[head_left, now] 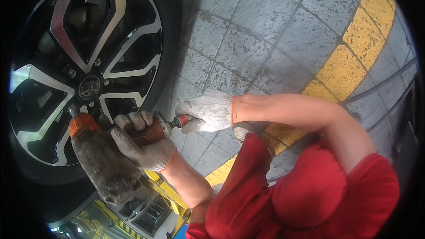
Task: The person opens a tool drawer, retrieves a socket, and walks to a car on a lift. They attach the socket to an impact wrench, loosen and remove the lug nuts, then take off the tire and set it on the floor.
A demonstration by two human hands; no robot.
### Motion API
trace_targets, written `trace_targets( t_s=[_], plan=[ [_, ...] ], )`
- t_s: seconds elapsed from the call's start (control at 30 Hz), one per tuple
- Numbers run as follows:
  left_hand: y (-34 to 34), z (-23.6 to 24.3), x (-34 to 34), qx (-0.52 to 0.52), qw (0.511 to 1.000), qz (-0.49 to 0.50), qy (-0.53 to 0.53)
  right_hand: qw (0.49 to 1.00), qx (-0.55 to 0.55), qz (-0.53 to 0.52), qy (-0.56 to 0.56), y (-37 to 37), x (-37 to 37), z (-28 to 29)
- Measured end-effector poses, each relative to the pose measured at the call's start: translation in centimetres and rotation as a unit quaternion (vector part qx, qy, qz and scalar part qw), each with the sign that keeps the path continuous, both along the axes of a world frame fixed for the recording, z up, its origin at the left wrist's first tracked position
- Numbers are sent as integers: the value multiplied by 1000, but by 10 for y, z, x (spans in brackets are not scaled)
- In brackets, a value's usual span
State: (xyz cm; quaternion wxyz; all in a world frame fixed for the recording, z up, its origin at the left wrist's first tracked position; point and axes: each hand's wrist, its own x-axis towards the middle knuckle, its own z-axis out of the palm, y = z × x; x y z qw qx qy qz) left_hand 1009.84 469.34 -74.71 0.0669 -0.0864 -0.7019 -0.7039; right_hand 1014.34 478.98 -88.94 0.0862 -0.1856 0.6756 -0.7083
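Observation:
My left hand, in a whitish knitted glove, wraps round the handle of a worn impact wrench with an orange nose. The socket on its nose is by the hub of a black and silver alloy wheel, at a lug position; whether it sits on a nut I cannot tell. My right hand, gloved alike, is closed round the red coupling at the handle's end. Several lug nuts show round the centre cap. The inside of the right hand's grip is hidden.
Grey, worn floor tiles lie right of the tyre, crossed by a yellow painted stripe. A dark hose runs at the right. Below stand a yellow metal frame and a grey container. My red-clad knee is close below the right hand.

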Motion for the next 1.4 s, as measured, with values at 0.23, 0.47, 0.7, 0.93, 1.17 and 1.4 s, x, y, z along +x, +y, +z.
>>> trace_targets(
  t_s=[0.23, 0.47, 0.7, 0.93, 1.17, 1.4],
  plan=[
    [6, 0, -2, -30, 998, -30, -46, 994, -20, -85, -62, -20, -5, 16],
    [-6, -7, -4, 18, 997, -21, -66, 992, -2, -98, -85, -23, -9, 26],
    [-14, -3, -5, -30, 995, -47, -77, 995, 35, -54, -79, -16, -18, 40],
    [-14, 0, 1, -145, 988, -10, -51, 988, 83, -33, -130, -7, -29, 68],
    [-35, -13, -3, -41, 992, -74, -94, 998, 44, -30, 19, 0, -44, 101],
    [-98, 55, -32, -205, 954, -218, 37, 991, -73, -93, 57, -38, -44, 118]
  ],
)
